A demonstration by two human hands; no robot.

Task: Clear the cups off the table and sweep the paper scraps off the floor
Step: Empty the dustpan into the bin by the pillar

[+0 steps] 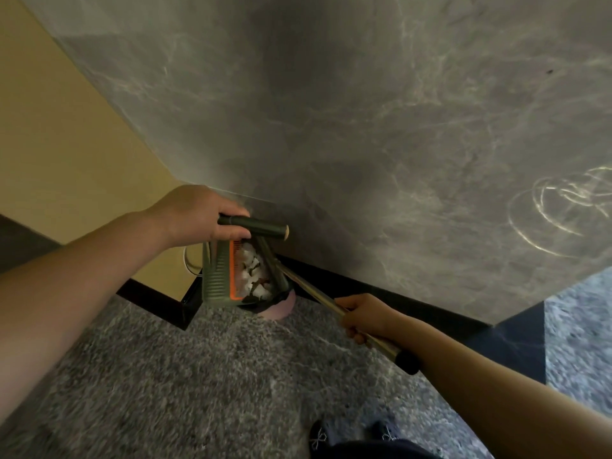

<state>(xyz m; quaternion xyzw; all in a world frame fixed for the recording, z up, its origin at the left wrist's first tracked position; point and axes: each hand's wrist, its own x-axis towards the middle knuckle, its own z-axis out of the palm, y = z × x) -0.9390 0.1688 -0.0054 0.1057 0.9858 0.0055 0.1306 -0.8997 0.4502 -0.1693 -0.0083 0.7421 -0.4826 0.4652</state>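
Holding: we are gripping the dustpan (218,276) by its dark green handle (255,225) with our left hand (202,215), fingers curled round it.
Scraps: white paper scraps (253,270) are lying inside the dustpan, beside its orange comb strip (235,270).
Broom: we are wrapping our right hand (362,314) round the metal broom pole (361,329), which is slanting down behind the dustpan.
Surroundings: we are standing on grey speckled floor (198,376) against a grey marbled wall (364,111).

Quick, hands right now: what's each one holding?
Left hand: grips the dustpan handle.
Right hand: grips the broom pole.
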